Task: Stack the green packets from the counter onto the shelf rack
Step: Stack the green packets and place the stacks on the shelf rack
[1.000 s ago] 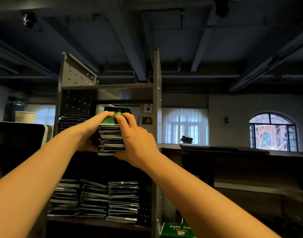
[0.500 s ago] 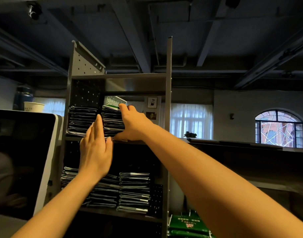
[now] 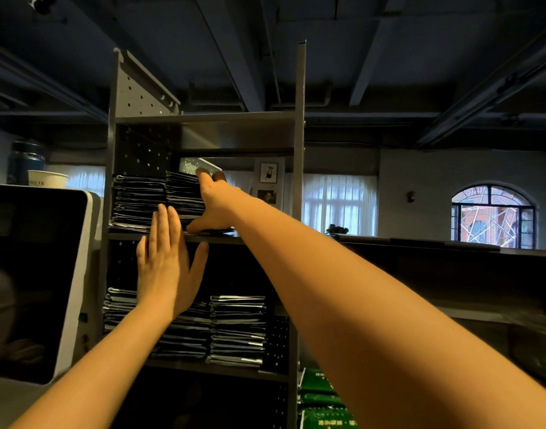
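Head view, from near to far: two bare forearms reach up and forward. Low at the bottom edge, just right of the rack's front post, lie flat glossy green packets (image 3: 321, 407); what carries them is cut off. Further out, the left hand (image 3: 166, 267) is released and flat, fingers straight and together, palm toward the rack. Its fingertips are at the height of the upper shelf's front edge, and I cannot tell if they touch anything. Higher and slightly to the right, the right hand (image 3: 214, 205) grasps a dark stack of flat packets with pale edges (image 3: 183, 196), with the thumb at its base on the shelf board and the fingers over its top packet. This stack rests on the upper shelf of the tall grey metal shelf rack (image 3: 299, 134), just beside a similar neighbour stack (image 3: 138, 199) on its left. More such lower stacks (image 3: 237, 326) fill the shelf below. The packets lie flat, and their long axis seems to run into the depth of the shelf, so I judge that the coming move is a push straight backward. The right hand is already on the stack, while the left hand is lower and to the left of it. Far behind, an arched window with red glass (image 3: 493, 215) shines.
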The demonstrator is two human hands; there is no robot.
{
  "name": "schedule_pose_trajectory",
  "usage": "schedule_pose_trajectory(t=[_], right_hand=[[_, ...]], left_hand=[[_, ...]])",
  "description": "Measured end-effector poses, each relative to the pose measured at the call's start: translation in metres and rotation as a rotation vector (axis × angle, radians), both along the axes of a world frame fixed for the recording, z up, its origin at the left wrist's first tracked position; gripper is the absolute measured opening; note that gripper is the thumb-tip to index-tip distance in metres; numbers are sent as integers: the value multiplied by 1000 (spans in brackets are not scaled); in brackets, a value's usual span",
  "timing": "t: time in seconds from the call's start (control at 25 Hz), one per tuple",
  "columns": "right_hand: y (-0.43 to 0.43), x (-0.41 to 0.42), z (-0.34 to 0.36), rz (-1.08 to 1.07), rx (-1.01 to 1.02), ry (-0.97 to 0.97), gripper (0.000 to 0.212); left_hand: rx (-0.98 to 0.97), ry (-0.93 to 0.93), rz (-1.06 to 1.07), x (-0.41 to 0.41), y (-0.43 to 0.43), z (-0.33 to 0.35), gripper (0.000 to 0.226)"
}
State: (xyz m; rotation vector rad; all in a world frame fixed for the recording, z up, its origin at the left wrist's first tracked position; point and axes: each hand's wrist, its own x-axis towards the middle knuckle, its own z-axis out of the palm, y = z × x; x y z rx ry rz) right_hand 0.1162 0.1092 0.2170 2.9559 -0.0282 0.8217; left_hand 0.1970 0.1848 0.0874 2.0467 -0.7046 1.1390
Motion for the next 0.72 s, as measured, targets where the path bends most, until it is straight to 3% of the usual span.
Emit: schedule_pose_trajectory(t=[0.16, 0.4, 0.64, 0.72], right_hand=[[0, -19, -8, 52, 99, -49, 97], [-5, -90, -26, 73, -131, -245, 28], [-36, -184, -57, -83, -194, -74, 20], [-47, -212, -68, -144, -182, 28, 23]], left_hand=[[58, 104, -38, -27, 10, 11, 71], [208, 50, -180, -74, 28, 21, 61], [452, 35, -457, -143, 32, 18, 82], [530, 52, -529, -163, 23, 13, 64]])
